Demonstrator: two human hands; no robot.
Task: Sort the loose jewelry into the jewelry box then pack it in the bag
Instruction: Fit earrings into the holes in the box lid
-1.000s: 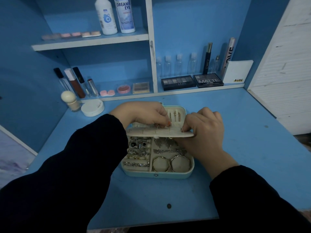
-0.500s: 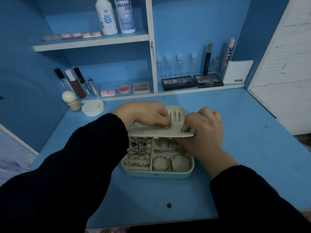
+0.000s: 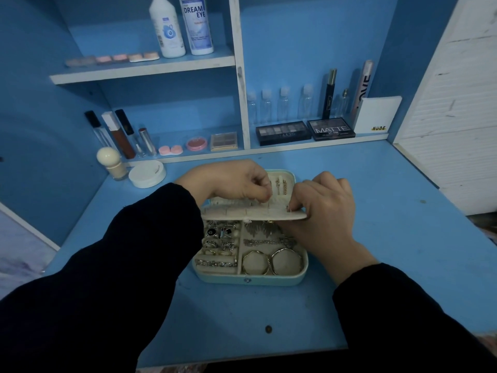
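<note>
An open mint-green jewelry box [image 3: 250, 278] sits on the blue desk in front of me. Its compartments hold rings [image 3: 220, 238], chains and two gold hoops [image 3: 271, 261]. A cream earring panel [image 3: 250, 212] is folded out over the box, and earrings hang in the lid [image 3: 281, 185] behind it. My left hand [image 3: 231, 180] pinches something small above the panel; what it is cannot be made out. My right hand [image 3: 322, 208] pinches the panel's right edge. No bag is in view.
Behind the box stand a white round jar [image 3: 147, 173] and a cream-topped bottle [image 3: 111, 162]. The shelf holds lip products, small clear bottles, eyeshadow palettes [image 3: 330, 129] and two tall white bottles [image 3: 183, 25]. A white slatted panel [image 3: 457, 130] stands at the right.
</note>
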